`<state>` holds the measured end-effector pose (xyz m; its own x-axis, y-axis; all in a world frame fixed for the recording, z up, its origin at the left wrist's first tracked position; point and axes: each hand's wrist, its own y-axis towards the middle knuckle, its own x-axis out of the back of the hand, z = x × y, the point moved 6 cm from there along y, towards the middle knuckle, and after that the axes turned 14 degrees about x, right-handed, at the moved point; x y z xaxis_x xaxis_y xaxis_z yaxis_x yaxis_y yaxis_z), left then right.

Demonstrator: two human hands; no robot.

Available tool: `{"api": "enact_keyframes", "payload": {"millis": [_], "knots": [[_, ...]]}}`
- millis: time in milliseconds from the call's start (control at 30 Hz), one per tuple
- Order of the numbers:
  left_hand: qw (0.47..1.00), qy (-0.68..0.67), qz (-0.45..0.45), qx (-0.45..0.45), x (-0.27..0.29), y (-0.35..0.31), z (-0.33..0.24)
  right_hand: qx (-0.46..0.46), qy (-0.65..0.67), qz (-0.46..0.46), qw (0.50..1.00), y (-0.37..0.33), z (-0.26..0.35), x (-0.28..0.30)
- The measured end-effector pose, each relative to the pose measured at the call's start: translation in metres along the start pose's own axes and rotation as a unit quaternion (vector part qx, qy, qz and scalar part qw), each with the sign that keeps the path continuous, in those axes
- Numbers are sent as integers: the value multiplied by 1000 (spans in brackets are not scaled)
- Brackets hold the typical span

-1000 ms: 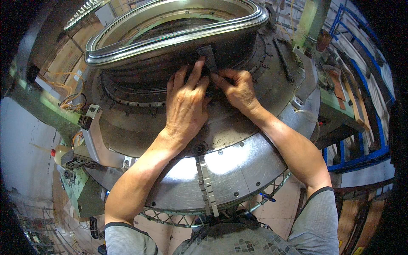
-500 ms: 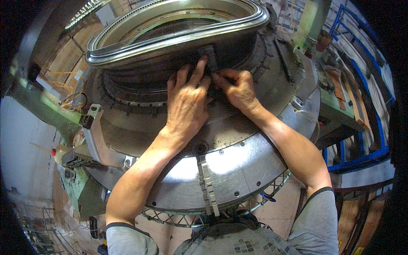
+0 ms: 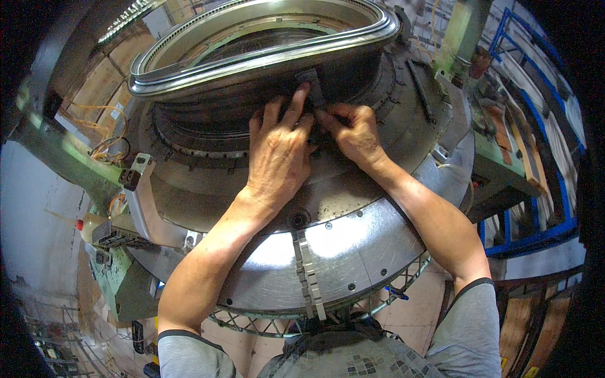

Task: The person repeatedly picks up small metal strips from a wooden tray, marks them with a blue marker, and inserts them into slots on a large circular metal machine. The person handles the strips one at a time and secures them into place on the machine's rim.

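A large round metal machine with a raised ring (image 3: 265, 62) on top fills the middle of the view. My left hand (image 3: 279, 148) lies against the dark wall under that ring, back of the hand up. Its index finger stretches out and touches a small flat grey piece (image 3: 309, 78) on the wall; the other fingers are bent and apart, the thumb hidden. Just to the right, my right hand (image 3: 354, 133) is closed in a pinch at the lower end of the grey piece. What sits between its thumb and forefinger is too dark and small to make out.
Shiny metal plates (image 3: 340, 252) curve round the front, crossed by a segmented metal strip (image 3: 309, 277). A dark bar (image 3: 421, 91) lies on the machine's right side. Green posts (image 3: 463, 41) and a blue rack (image 3: 535, 230) stand around. Orange wires (image 3: 104, 135) hang at left.
Almost nothing differs. The view has shifted very slightly, and both hands keep their places at the small grey piece.
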<state>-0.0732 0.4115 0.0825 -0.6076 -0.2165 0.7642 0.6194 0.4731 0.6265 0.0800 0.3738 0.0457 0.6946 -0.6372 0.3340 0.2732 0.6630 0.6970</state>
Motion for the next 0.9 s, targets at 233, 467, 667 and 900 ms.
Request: {"api": "enact_keyframes", "payload": {"millis": [233, 467, 667, 900], "knots": [[1000, 10, 1, 1, 0, 0, 0, 14, -8, -11, 1000, 0, 0, -1], [1000, 12, 4, -4, -2, 1, 0, -3, 10, -14, 1000, -1, 0, -1], [1000, 18, 11, -5, -1, 0, 0, 7, 9, -18, 1000, -1, 2, -1], [1000, 17, 11, -3, -2, 1, 0, 5, 2, -16, 1000, -1, 4, 0]]}}
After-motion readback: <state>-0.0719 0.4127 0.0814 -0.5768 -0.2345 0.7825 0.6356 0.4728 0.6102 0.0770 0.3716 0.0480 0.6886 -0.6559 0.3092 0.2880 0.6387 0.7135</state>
